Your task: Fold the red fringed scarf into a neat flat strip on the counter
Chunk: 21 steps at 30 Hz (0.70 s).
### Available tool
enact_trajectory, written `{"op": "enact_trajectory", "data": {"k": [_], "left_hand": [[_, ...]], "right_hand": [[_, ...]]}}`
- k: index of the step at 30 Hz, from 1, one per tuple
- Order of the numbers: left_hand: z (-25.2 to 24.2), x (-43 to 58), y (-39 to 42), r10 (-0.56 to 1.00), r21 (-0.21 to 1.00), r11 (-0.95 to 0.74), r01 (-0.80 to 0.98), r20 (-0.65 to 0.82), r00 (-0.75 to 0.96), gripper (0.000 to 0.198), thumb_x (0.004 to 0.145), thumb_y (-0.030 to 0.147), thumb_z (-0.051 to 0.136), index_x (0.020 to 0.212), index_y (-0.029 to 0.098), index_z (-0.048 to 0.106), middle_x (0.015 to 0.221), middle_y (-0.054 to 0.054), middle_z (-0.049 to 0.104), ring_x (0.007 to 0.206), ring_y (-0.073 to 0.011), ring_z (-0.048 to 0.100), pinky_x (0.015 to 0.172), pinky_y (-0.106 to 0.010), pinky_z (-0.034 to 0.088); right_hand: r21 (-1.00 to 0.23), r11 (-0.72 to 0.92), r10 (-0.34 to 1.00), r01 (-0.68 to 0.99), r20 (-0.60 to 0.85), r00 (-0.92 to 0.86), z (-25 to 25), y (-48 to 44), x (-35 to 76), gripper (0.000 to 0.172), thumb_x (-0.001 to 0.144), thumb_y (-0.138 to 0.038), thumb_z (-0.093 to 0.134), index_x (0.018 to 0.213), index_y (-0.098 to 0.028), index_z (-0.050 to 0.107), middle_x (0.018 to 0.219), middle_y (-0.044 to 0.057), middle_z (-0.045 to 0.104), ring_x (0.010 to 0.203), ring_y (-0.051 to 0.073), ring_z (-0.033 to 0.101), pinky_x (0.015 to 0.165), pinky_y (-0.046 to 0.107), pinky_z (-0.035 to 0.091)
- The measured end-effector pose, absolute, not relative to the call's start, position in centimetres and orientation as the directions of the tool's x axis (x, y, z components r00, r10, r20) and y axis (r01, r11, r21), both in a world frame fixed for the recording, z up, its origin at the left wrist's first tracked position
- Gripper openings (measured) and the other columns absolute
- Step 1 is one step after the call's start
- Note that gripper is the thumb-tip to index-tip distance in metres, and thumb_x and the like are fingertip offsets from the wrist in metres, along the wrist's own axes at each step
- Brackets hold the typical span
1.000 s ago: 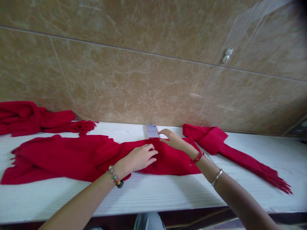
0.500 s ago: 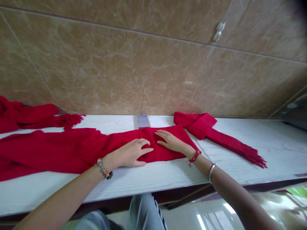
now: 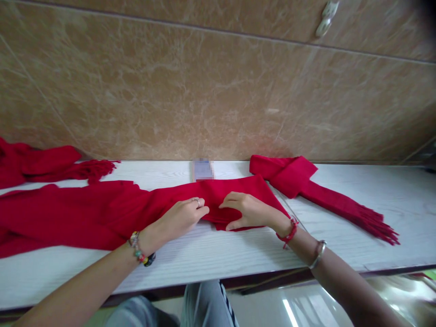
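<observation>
A long red scarf [image 3: 78, 209] lies stretched along the white tabletop, its right part under my hands. My left hand [image 3: 182, 218], wearing a ring and a beaded bracelet, is closed in a pinch on the cloth near its front edge, thumb against bent fingers. To the right, my right hand [image 3: 248, 210] rests on the scarf with thumb and fingers apart. The thumb is near the front edge. The cloth between the hands is slightly creased.
A folded red scarf with fringe [image 3: 299, 179] lies at the right, and another fringed red scarf [image 3: 51, 161] at the back left. A small flat, blurred-out item [image 3: 203, 170] lies at the wall. The brown marbled wall [image 3: 190, 91] borders the white tabletop [image 3: 204, 259].
My left hand has curled its fingers and pinched the cloth, moving slightly left. My right hand has shifted toward the front edge, its thumb spread. The cloth's front edge between them is drawn up.
</observation>
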<state>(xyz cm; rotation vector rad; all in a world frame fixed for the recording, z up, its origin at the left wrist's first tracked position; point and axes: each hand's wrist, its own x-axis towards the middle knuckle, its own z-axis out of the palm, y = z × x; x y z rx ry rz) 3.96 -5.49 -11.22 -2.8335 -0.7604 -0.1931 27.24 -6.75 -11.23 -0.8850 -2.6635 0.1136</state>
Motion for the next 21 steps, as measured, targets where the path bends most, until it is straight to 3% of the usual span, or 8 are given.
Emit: {"op": "enact_trajectory", "data": {"k": [4,9,13,21], "left_hand": [[-11.3,4.2,-5.5,0.483,-0.158,-0.835,0.526,0.245,0.841,0.017,0.08,0.003,0.043,0.08,0.015,0.055,0.082,-0.003,0.052,0.079,-0.0161,0.05,0.068,-0.026,0.043],[-11.2,3.9,-5.5,0.466,-0.146,-0.849,0.509,0.25,0.849,0.016,0.08,0.005,0.045,0.083,0.016,0.056,0.083,-0.003,0.052,0.077,-0.0156,0.05,0.067,-0.026,0.042],[-10.9,3.7,-5.5,0.452,-0.1,-0.874,0.476,0.197,0.87,0.019,0.076,0.006,0.051,0.09,0.016,0.057,0.086,-0.003,0.054,0.081,-0.0165,0.051,0.071,-0.026,0.042],[-11.4,3.5,-5.7,0.308,-0.165,-0.934,0.316,0.073,0.949,0.039,0.079,0.005,0.051,0.112,0.025,0.053,0.086,-0.002,0.056,0.076,-0.0146,0.053,0.063,-0.024,0.039]], "right_hand": [[0.009,0.839,0.503,0.545,0.371,-0.78,-12.0,-6.7,26.8,0.019,0.083,-0.029,0.052,0.09,-0.015,0.063,0.081,0.007,0.064,0.074,0.016,0.057,0.068,0.027,0.046],[0.206,0.83,0.371,0.519,0.491,-0.788,-11.9,-7.3,26.2,0.02,0.087,-0.021,0.044,0.093,-0.014,0.061,0.078,0.006,0.063,0.07,0.015,0.054,0.064,0.028,0.043],[0.324,0.799,0.34,0.506,0.45,-0.826,-12.5,-8.4,26.0,0.021,0.088,-0.017,0.041,0.082,-0.014,0.061,0.068,0.004,0.058,0.062,0.014,0.049,0.057,0.028,0.038],[0.323,0.805,0.349,0.498,0.421,-0.837,-14.8,-9.5,27.3,0.019,0.09,-0.014,0.04,0.092,-0.012,0.059,0.073,0.005,0.058,0.067,0.014,0.05,0.06,0.028,0.039]]}}
